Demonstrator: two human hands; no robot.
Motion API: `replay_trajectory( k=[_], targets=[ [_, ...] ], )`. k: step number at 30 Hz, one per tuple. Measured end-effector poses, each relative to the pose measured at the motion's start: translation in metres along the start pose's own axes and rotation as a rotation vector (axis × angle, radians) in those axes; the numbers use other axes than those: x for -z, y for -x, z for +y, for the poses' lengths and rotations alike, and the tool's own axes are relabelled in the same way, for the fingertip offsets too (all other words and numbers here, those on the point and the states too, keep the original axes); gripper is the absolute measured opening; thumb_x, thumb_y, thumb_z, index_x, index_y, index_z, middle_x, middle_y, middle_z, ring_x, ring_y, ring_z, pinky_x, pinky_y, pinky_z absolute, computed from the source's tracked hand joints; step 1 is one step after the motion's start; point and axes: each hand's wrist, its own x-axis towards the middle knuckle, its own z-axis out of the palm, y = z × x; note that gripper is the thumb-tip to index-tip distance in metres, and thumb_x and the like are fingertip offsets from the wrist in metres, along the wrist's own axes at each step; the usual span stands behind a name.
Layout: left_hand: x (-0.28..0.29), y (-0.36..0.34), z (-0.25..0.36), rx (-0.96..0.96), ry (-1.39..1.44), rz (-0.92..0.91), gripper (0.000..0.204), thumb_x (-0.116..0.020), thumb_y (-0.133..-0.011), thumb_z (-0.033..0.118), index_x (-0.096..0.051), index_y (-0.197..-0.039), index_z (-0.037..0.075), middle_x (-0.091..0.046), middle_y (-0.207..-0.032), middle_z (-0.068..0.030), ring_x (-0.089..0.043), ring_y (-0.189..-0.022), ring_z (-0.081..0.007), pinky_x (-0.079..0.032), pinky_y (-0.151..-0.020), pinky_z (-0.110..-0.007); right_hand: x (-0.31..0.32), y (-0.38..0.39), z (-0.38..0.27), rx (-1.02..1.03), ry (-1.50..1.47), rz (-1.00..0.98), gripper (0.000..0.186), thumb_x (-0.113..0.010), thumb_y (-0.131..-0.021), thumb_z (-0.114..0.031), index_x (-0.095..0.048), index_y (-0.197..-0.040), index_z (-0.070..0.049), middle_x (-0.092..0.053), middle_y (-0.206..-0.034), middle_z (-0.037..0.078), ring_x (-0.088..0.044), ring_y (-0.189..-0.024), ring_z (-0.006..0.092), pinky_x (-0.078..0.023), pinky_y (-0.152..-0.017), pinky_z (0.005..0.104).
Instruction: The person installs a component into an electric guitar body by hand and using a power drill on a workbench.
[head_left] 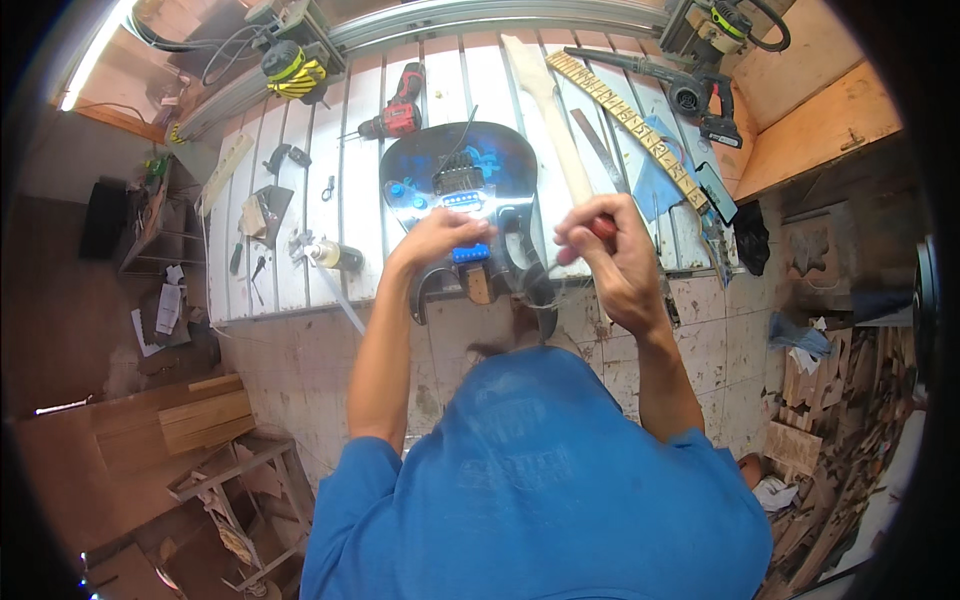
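Note:
A dark blue-black electric guitar body (415,155), with a black bridge (457,175) and blue pickups (470,254), lies at the bench's front edge. My left hand (452,233) rests over its middle between the pickups, fingers curled together; what they hold, if anything, is hidden. My right hand (612,255), right of the body, is closed round a red-handled screwdriver (602,228); its thin shaft slopes down-left toward the body's lower right horn. Behind this hand lies a pale wooden guitar neck (535,80).
The white slatted bench (310,190) holds a red drill (398,118), a bottle (340,257), a cordless blower (690,98), a long marked strip (625,115), a phone (715,190) and small tools. A metal rail (500,15) with machines crosses the back. Wood scraps (840,430) lie right.

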Motion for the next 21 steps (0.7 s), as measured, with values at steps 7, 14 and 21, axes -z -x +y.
replay_trajectory(
  k=[7, 14, 21],
  targets=[
    [-0.062, 0.039, -0.064, 0.057, 0.296, 0.335, 0.04, -0.061, -0.107, 0.033, -0.072, -0.117, -0.004, -0.076, -0.103, -0.0105, -0.075, -0.091, -0.0175, -0.061, -0.079, -0.03, -0.016, -0.034, 0.025, 0.082, 0.033, 0.008, 0.013, -0.061, -0.106, -0.01, -0.052, -0.111, -0.002, -0.064, -0.088, 0.006, -0.061, -0.073, 0.0088, -0.053, -0.064, 0.0237],
    [-0.105, 0.033, -0.087, -0.242, -0.223, 0.746, 0.022, -0.068, -0.099, 0.017, -0.076, -0.115, 0.004, -0.071, -0.096, -0.0106, -0.067, -0.074, -0.0153, -0.055, -0.07, -0.031, -0.028, -0.034, 0.067, 0.067, 0.165, -0.039, 0.012, -0.061, -0.105, -0.01, -0.053, -0.111, -0.003, -0.064, -0.083, 0.004, -0.059, -0.069, 0.0085, -0.051, -0.062, 0.0246],
    [-0.12, 0.026, -0.079, -0.194, -0.391, 0.761, 0.02, -0.075, -0.09, 0.015, -0.079, -0.109, 0.013, -0.064, -0.094, -0.0101, -0.067, -0.08, -0.0261, -0.054, -0.075, -0.04, -0.041, -0.024, 0.082, 0.062, 0.238, -0.018, 0.013, -0.062, -0.104, -0.009, -0.052, -0.111, -0.003, -0.064, -0.081, 0.006, -0.059, -0.065, 0.0108, -0.05, -0.059, 0.0273]
  ],
)
